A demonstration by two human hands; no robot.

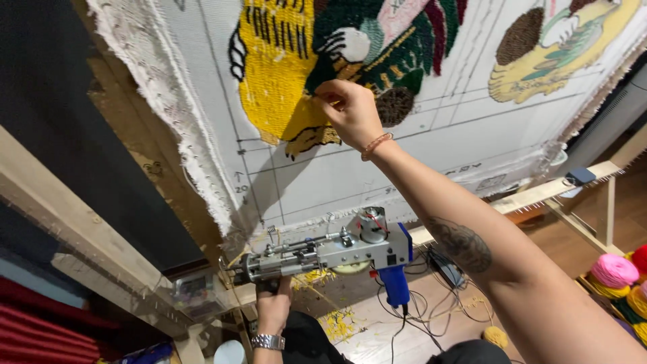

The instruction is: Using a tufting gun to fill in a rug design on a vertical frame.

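**Right hand pinched at tufted cloth, left hand held tufting gun low**

Right hand (350, 111) was raised to the cloth (431, 145) stretched on a wooden frame (74, 222). Its fingers (328, 94) were closed in a pinch against the pile, right at the seam where the yellow patch (276, 74) met the dark green patch (397, 50). What sat between the fingertips was too small to tell, maybe a yarn strand. A bead bracelet (376, 144) was on that wrist, a tattoo (461, 244) on the forearm.

Left hand (273, 307) was low, below the cloth's bottom edge. Its fingers were wrapped shut around the front grip of the tufting gun (330, 251). The gun lay roughly level, needle end to the left, grey metal body, blue rear handle (394, 280) hanging down with a black cord under it. The gun was well apart from the right hand's fingers and not touching the cloth. A metal watch (268, 342) was on the left wrist.

The cloth was white with drawn grid lines and a frayed left border. A second tufted motif (559, 47), yellow and brown, was at upper right.

Yarn cones (623, 280), pink, yellow and green, stood at the right edge. Yellow yarn scraps (337, 323) lay on the floor (573, 249) under the gun, with cables nearby.
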